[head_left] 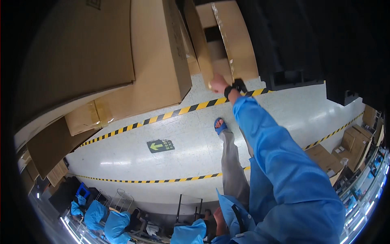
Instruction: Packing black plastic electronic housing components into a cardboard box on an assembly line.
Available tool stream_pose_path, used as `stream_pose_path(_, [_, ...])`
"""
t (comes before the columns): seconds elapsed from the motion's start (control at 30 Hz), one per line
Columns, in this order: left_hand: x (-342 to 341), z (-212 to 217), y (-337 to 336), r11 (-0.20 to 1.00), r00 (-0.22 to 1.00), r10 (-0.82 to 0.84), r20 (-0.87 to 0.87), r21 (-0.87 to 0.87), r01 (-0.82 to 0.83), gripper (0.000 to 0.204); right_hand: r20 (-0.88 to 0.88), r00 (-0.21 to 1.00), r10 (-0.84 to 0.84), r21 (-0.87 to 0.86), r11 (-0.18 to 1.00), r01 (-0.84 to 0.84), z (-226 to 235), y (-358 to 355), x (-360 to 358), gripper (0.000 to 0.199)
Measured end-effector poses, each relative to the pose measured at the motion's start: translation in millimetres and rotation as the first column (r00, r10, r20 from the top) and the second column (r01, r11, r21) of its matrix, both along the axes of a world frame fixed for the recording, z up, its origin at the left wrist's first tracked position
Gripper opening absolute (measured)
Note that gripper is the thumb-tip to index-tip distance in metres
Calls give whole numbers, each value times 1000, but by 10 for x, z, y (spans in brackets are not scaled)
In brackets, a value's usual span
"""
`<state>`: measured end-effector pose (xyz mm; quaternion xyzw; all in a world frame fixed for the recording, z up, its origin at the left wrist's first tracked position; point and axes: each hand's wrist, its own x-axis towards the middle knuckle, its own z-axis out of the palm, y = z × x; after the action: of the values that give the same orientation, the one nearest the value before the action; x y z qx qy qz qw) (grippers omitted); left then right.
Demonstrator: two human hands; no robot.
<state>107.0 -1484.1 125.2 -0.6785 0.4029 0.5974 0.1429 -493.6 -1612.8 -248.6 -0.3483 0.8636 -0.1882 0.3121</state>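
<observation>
My right hand (219, 83), with a black band and a dark device at the wrist, reaches forward in a blue sleeve. Its fingers are closed on the near end of a brown cardboard box flap (202, 44). The flap belongs to an open carton (240, 44) with torn, shiny tape along one edge; a dark gap shows inside it. Low in the view, beside my blue jacket, is my left hand (219, 219). It is away from the carton, and how its fingers lie cannot be made out.
Large cardboard boxes (152, 61) stand at the left, and stacked black crates (290, 79) at the right. Yellow-black tape (195, 107) crosses the pale floor by a green arrow sign (161, 146). People in blue (118, 225) sit behind. More cartons (323, 159) lie far right.
</observation>
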Motion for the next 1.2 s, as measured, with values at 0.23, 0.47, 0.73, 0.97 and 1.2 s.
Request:
stream_pose_path(0.23, [66,87,-123,928,928,-370,50,-38,372,16,261,808,-527,113,848,517,698,273,1941,19])
stream_pose_path(0.47, [777,-99,-915,810,835,-541,99,-204,550,17,323,771,-549,257,835,487,1070,185,3022,22])
stream_pose_path(0.73, [1646,-43,-1924,994,994,-89,70,-55,93,19,164,830,-533,249,836,488,1186,675,3363,29])
stream_pose_path(0.97, [2529,-701,-2062,260,290,-955,70,-283,923,25,-72,919,-387,452,809,376,1316,1836,4134,21])
stream_pose_path(1.2, [1411,-1272,-2189,-254,-222,-967,125,-461,850,28,22,961,-276,361,898,250,2027,3555,4963,21])
